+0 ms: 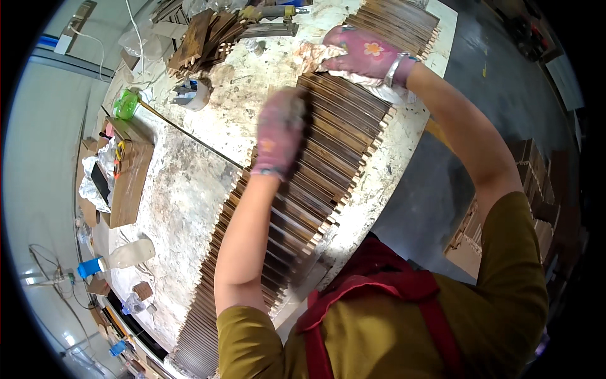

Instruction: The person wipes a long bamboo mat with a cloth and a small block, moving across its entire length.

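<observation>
A long row of dark brown wooden slats point(344, 114) with pale, peg-like ends lies side by side across the white, stained table point(180, 167). My right hand point(366, 54), in a pink flowered glove, is closed around a crumpled, brown-stained cloth point(310, 57) at the far part of the row. Part of the cloth bunches out beneath the palm and wrist. Over the left edge of the same slats is my left hand point(278, 132), also in a pink glove. Motion smears its fingers, so their grip cannot be made out.
Loose dark wood pieces point(202, 38) are heaped at the far left, near a greenish power tool point(271, 12). A small tub point(191, 95), a green bottle point(125, 104), a wooden box point(136, 180) and a blue-capped bottle point(132, 254) stand or lie leftward. Cartons point(467, 246) are on the right-hand floor.
</observation>
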{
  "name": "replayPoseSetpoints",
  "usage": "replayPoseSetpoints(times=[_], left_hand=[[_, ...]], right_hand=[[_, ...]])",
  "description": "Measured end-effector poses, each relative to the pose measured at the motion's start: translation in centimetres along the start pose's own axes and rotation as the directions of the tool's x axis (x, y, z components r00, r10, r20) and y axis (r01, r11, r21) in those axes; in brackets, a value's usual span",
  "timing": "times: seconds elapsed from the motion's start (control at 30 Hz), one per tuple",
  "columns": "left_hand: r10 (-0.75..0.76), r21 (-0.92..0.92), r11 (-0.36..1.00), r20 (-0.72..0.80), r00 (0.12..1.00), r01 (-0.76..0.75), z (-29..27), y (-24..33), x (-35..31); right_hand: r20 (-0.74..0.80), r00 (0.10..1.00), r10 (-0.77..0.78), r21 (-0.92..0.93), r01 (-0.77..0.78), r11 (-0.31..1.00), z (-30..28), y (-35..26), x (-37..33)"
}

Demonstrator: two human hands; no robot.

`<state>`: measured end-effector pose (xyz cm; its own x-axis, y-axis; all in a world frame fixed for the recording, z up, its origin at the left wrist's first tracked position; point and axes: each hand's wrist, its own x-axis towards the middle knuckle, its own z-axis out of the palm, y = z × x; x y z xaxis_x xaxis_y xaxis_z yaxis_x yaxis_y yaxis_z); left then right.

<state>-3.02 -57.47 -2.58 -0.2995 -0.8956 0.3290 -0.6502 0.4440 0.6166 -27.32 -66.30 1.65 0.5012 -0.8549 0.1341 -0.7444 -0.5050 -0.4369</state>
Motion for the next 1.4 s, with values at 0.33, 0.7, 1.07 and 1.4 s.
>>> replayPoseSetpoints(times=[0.33, 0.7, 1.07, 1.4], left_hand=[[-0.225, -0.297, 0.893, 0.358, 0.906, 0.339, 3.0, -5.7, 3.1], [-0.241, -0.056, 0.957, 0.392, 0.888, 0.285, 2.0, -5.6, 3.6], [-0.283, -0.093, 0.937, 0.357, 0.89, 0.336, 1.7, -4.3, 3.3], [-0.328, -0.261, 0.815, 0.528, 0.784, 0.517, 1.2, -2.9, 4.2]], right_hand=[[0.32, 0.937, -0.143, -0.268, 0.234, 0.935, 3.4, -3.2, 1.3], [0.395, 0.907, -0.146, -0.18, 0.233, 0.956, 1.3, -1.6, -5.5], [0.659, 0.729, -0.182, -0.284, 0.466, 0.838, -5.9, -0.4, -7.7], [0.383, 0.921, -0.072, -0.225, 0.169, 0.96, 2.7, -2.9, 3.4]])
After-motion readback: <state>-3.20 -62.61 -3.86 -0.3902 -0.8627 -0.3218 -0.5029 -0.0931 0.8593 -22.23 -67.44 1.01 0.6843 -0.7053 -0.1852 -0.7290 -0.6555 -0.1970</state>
